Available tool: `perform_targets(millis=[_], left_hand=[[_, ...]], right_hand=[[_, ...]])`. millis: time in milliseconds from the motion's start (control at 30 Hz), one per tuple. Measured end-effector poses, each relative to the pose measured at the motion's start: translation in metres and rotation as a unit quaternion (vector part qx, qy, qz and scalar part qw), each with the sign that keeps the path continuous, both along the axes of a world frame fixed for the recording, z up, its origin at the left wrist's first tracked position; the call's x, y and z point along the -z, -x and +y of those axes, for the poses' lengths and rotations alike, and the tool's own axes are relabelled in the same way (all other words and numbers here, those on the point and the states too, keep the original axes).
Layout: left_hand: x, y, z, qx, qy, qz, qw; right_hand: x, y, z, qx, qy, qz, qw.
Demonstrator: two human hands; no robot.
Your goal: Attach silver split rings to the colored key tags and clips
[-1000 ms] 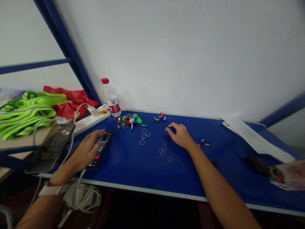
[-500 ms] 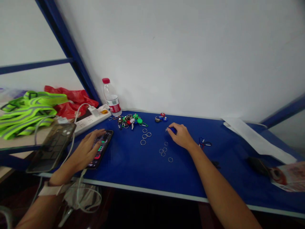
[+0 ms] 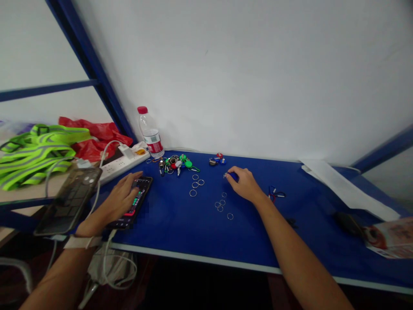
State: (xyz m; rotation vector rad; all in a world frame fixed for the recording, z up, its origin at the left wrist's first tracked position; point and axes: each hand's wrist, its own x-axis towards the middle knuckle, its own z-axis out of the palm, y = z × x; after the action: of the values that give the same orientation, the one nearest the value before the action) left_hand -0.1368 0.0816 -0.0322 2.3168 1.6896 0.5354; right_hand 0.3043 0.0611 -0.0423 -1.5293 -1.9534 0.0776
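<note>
On the left, my left hand [image 3: 121,197] lies over a lit phone [image 3: 139,202], its thumb above the screen and its fingers stretched along the upper left edge. My right hand [image 3: 242,184] is closed in a pinch on a small blue piece [image 3: 232,176] with a metal end. Several metal rings [image 3: 192,193] lie between the two hands, and more rings [image 3: 230,216] are just left of my right forearm. A pile of colourful keychain pieces [image 3: 177,164] sits near the wall. Small red, blue and dark pieces [image 3: 222,161] lie behind my right hand.
A bottle [image 3: 152,137] with a red cap and a power strip [image 3: 124,162] stand at the back left. Another phone [image 3: 69,200] lies left of my hand. Carabiners [image 3: 275,193] are right of my right wrist. White paper [image 3: 348,187] and a dark object [image 3: 348,224] lie farther right.
My left thumb has shifted slightly over the phone screen, and my left wrist has moved a little right. My right hand stays in place with the blue piece.
</note>
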Motion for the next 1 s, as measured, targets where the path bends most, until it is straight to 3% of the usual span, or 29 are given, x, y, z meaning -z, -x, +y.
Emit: perform_targets(millis=[200, 367, 633, 1000], left_hand=[[-0.01, 0.006, -0.012, -0.018, 0.004, -0.029, 0.999], [-0.018, 0.017, -0.046, -0.077, -0.028, -0.052, 0.995], [-0.001, 0.024, -0.113, -0.085, -0.078, -0.065, 0.991], [0.006, 0.023, -0.113, -0.049, -0.073, -0.04, 0.995]], right_hand=[[0.0, 0.001, 0.0, -0.004, 0.0, 0.003, 1.0], [0.001, 0.0, 0.0, -0.007, 0.003, 0.005, 1.0], [0.005, 0.0, 0.001, -0.003, -0.004, 0.004, 1.0], [0.004, 0.0, 0.001, -0.003, -0.008, -0.006, 1.0]])
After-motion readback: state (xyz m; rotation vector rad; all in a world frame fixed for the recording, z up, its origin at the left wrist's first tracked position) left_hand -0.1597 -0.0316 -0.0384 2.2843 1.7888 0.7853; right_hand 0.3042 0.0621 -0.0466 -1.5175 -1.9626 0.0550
